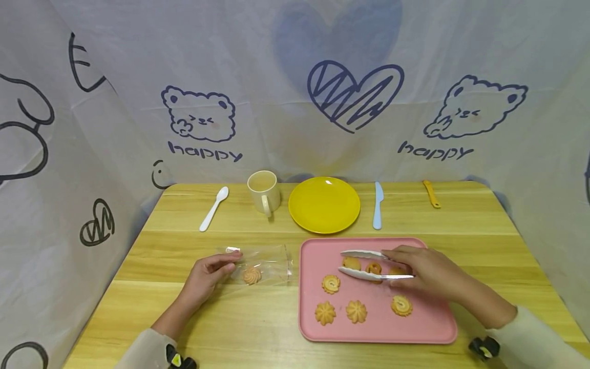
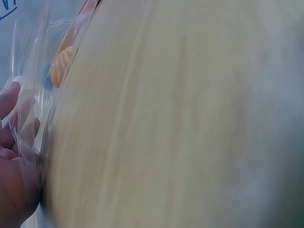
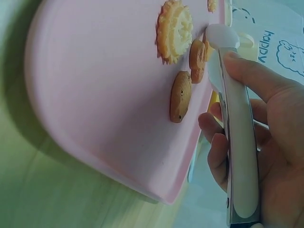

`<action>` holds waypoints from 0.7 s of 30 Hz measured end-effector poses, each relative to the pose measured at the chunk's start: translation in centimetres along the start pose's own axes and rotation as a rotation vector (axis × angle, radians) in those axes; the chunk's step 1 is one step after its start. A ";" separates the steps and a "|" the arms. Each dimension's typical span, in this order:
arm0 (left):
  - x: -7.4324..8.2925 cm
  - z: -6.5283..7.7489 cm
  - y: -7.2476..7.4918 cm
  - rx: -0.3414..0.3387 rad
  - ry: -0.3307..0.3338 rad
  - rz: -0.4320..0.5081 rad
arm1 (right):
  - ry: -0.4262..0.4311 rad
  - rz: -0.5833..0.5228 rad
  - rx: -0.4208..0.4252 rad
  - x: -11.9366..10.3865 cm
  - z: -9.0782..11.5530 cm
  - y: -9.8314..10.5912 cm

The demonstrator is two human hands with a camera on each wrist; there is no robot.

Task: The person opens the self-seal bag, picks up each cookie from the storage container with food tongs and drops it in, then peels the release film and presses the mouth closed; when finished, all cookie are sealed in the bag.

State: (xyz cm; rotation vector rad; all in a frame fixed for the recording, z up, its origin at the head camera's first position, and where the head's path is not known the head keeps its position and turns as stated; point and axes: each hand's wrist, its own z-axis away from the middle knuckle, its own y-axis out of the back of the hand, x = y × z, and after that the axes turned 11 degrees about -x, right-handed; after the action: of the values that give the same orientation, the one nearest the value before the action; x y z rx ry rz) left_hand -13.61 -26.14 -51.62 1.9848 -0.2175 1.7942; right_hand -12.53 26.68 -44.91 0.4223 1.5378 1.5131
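Note:
My left hand (image 1: pixel 209 274) pinches the left end of a clear plastic bag (image 1: pixel 274 256) lying on the wooden table. Inside the bag is one swirled cookie (image 1: pixel 252 275), which also shows in the left wrist view. My right hand (image 1: pixel 426 269) grips metal tongs (image 3: pixel 240 137) with white ends, held over the pink tray (image 1: pixel 378 334). The tongs' arms stand apart, one tip on either side of a round cookie (image 1: pixel 352 263) in the head view. Beside it lie a ring-shaped cookie (image 1: pixel 374 268) and a speckled cookie (image 3: pixel 181 97), partly covered by the hand in the head view.
Flower-shaped cookies (image 1: pixel 356 311) and piped round ones (image 1: pixel 402 306) lie elsewhere on the tray. Along the back stand or lie a white spoon (image 1: pixel 214 209), a cream mug (image 1: pixel 265 190), a yellow plate (image 1: pixel 324 205), a light blue knife (image 1: pixel 378 206) and a small yellow-orange utensil (image 1: pixel 432 195).

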 end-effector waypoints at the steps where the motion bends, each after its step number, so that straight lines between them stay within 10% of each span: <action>1: 0.0 0.0 0.0 0.000 0.000 0.000 | 0.000 0.002 0.001 0.0 0.0 0.0; 21: 0.0 0.0 0.0 -0.002 0.004 0.002 | 0.014 -0.014 -0.021 0.3 0.0 0.7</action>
State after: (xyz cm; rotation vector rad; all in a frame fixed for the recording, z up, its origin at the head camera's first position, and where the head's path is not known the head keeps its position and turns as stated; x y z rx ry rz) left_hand -13.62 -26.17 -51.61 1.9802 -0.2207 1.7979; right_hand -12.94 27.08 -44.35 0.3884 1.5313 1.5232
